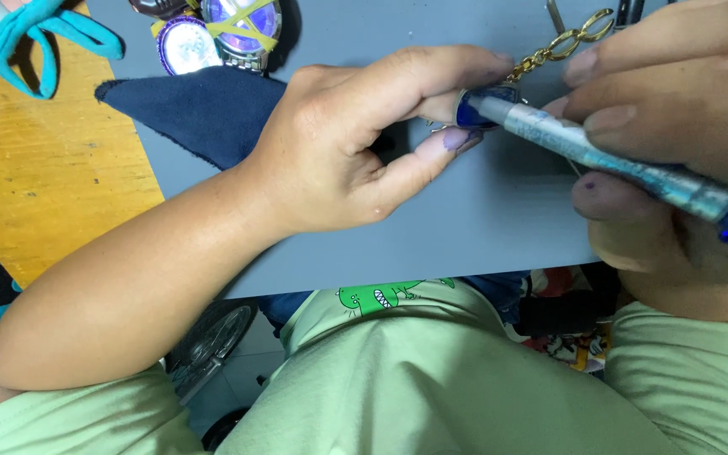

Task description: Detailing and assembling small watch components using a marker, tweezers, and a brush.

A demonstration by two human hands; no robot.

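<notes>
Grey matting (431, 227) covers the bench. Near its far edge, a small blue charm (475, 108) on a gold chain (549, 52) is pinched by the left hand (355, 143). A blue pen-like tool (625, 164), gripped by the right hand (676, 109), touches it.

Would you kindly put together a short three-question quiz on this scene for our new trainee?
1. True or false: the right hand holds a pen-shaped tool with its tip at the small blue piece.
2. Which hand pinches the small blue piece with the gold chain? A) left hand B) right hand C) neither
3. Fill in: the dark blue cloth lies on the ___ mat, just below two wristwatches.

Key: 1 true; 2 A; 3 grey.
</notes>
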